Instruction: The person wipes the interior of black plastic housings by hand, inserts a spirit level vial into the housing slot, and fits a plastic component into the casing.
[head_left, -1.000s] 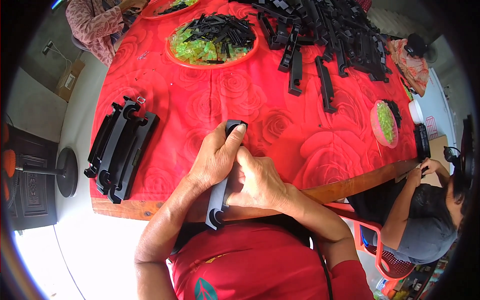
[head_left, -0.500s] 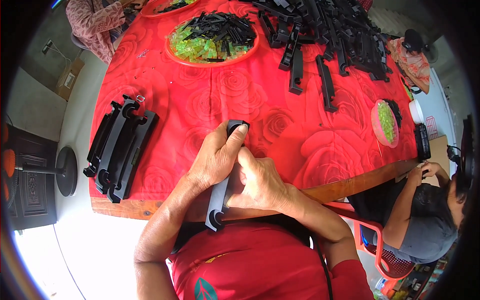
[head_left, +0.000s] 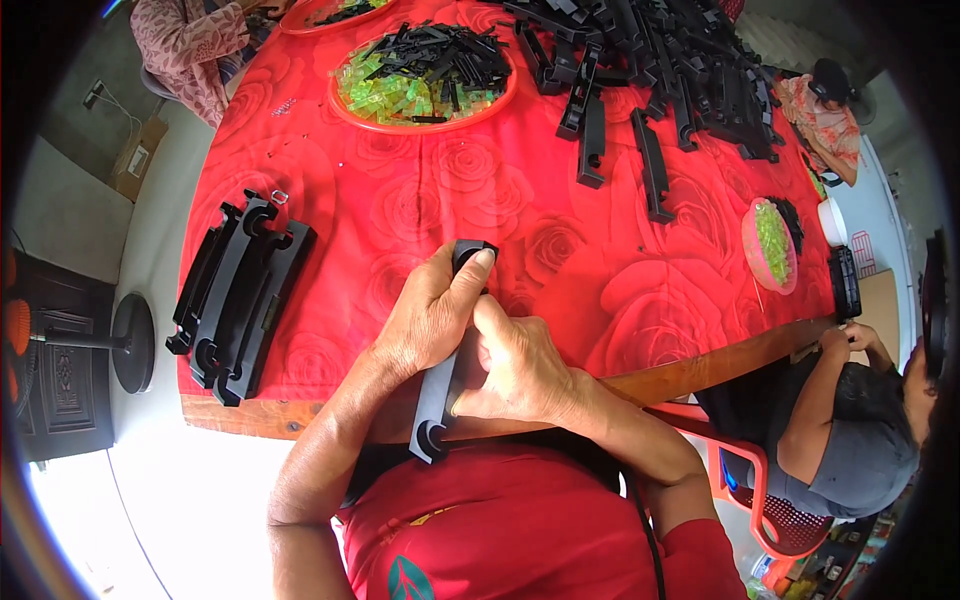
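A long black plastic bar (head_left: 434, 395) with a curved notch at its near end slants between my hands, over the table's front edge. My left hand (head_left: 425, 308) is closed round its far part, the thumb laid along the top end. My right hand (head_left: 525, 368) presses against the bar's right side, fingers curled and partly hidden behind it. What the right fingertips touch there cannot be made out. Several similar black bars (head_left: 240, 295) lie side by side on the red flowered cloth to the left.
An orange-rimmed basin (head_left: 425, 127) holds yellow-green clear pieces and thin black strips. A large heap of black bars (head_left: 650, 70) covers the far right. A pink bowl (head_left: 770, 250) of green pieces stands at the right, near a seated co-worker (head_left: 850, 430). Other people sit at the far corners.
My hands and the bar hold almost still. The co-worker on the right has shifted their arms and head slightly.
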